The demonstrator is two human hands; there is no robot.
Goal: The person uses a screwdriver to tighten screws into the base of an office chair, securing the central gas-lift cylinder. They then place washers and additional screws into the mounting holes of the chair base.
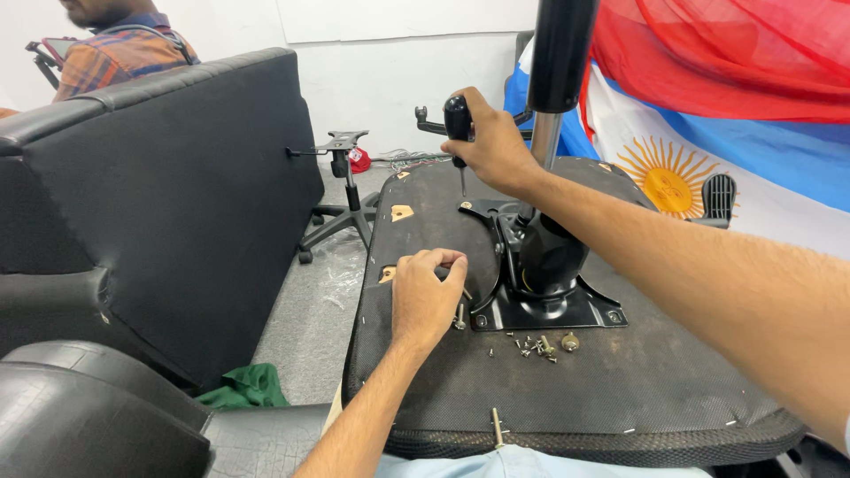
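I see a bright, even indoor light with soft, short shadows. The white wall [398,71] at the top nearly washes out, and the black metal plate [540,305] carries mild glare. Focus is sharp mid-frame; my right forearm [735,292] at lower right looks stretched by wide-angle distortion.

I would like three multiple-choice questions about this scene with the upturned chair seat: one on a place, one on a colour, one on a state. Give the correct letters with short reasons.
1. Where do the loose screws lie?
A. on the seat underside
B. on the floor
C. in a box

2. What colour is the mounting plate?
A. white
B. black
C. yellow

3. What does the right hand do?
A. rests flat
B. grips a screwdriver
C. hangs empty

Answers: 1 A, they lie beside the plate; 2 B, it is glossy black; 3 B, the fingers wrap the handle, tip pointing down.
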